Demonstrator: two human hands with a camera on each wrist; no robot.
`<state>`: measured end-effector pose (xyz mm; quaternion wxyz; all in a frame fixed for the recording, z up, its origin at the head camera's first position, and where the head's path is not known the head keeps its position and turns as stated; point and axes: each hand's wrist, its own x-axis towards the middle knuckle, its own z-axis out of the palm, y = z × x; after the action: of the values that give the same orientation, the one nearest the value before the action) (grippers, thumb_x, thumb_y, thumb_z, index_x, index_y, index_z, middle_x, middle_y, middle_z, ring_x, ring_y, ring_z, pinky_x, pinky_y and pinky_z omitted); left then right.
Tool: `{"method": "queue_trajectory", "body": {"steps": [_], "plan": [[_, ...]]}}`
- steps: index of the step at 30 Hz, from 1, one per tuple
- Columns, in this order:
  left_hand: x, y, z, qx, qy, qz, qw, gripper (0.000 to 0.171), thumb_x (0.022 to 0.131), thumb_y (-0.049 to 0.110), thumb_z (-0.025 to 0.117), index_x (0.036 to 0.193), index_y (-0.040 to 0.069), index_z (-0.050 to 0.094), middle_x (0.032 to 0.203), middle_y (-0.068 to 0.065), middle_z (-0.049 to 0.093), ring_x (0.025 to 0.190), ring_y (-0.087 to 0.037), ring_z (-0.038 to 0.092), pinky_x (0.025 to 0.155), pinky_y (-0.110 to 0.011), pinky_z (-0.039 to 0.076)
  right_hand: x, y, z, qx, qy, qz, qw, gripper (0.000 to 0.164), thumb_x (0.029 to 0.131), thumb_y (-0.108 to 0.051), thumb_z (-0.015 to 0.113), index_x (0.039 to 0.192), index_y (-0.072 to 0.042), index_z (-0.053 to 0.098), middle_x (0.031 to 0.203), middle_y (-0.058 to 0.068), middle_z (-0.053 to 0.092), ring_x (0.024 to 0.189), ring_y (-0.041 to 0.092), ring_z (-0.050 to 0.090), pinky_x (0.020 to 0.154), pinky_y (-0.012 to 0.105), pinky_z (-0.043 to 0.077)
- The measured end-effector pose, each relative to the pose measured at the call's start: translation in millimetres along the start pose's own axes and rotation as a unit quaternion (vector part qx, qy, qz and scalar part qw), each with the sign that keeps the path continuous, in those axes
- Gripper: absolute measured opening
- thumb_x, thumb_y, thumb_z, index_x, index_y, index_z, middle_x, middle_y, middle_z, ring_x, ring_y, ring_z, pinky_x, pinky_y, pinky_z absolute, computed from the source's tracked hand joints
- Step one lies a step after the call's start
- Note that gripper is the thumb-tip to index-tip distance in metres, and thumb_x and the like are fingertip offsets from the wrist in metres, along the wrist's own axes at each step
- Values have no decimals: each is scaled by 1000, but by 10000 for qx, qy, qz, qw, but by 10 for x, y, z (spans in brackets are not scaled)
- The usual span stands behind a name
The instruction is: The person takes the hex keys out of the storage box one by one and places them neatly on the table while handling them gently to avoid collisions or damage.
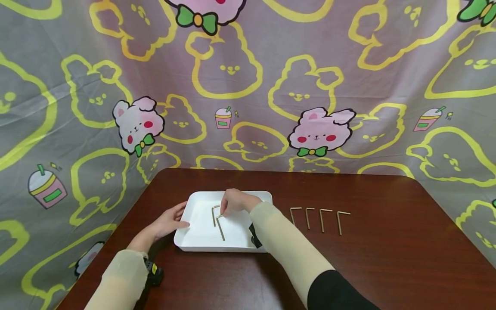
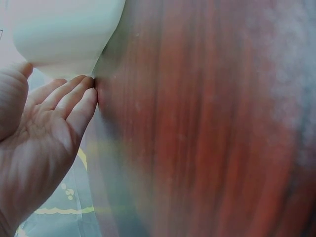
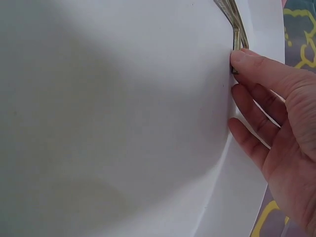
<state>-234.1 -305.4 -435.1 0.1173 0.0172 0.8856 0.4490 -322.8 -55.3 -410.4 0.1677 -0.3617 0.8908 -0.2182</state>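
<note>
A white rectangular tray (image 1: 193, 239) lies on the brown table. Its left rim sits between the thumb and the straight fingers of my left hand (image 1: 165, 223); the left wrist view shows those fingers (image 2: 74, 103) against the tray's outer side. Inside the tray, my right hand (image 1: 237, 201) pinches the short arm of a brass-coloured L-shaped hex key (image 1: 221, 230) between thumb and fingertips. A second hex key (image 1: 213, 217) lies just left of it in the tray. In the right wrist view the two keys (image 3: 236, 37) overlap near the thumb.
To the right of the tray, several similar hex keys (image 1: 322, 220) lie in a row on the table (image 1: 387, 254), short arms pointing right. A patterned cloth (image 1: 248, 86) hangs behind the table and along its left side.
</note>
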Motion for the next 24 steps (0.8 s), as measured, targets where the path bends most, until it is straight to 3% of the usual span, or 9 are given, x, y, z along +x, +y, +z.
{"method": "queue_trajectory", "body": {"steps": [9,15,24], "plan": [[-4,14,-4,51,-11,8,10000,82,89,10,70,151,-5,19,151,-30,29,137,-44,30,107,-53,32,-24,39,-16,-174,0,-107,9998,3,79,-13,80,78,-11,78,65,-13,62,62,4,47,58,16,41],[3,4,8,48,-3,-9,10000,81,89,10,71,151,-5,20,150,-30,29,137,-44,31,107,-53,32,-40,62,-8,-6,-8,-106,9999,13,79,-11,78,69,-16,74,64,-10,61,61,7,44,56,19,39],[9,-5,-17,30,-101,94,9999,82,89,8,70,150,-8,18,150,-32,28,137,-44,30,107,-54,32,-30,21,-69,198,19,-403,9990,14,79,-7,77,67,-12,72,58,-9,58,55,6,44,52,18,37]]}}
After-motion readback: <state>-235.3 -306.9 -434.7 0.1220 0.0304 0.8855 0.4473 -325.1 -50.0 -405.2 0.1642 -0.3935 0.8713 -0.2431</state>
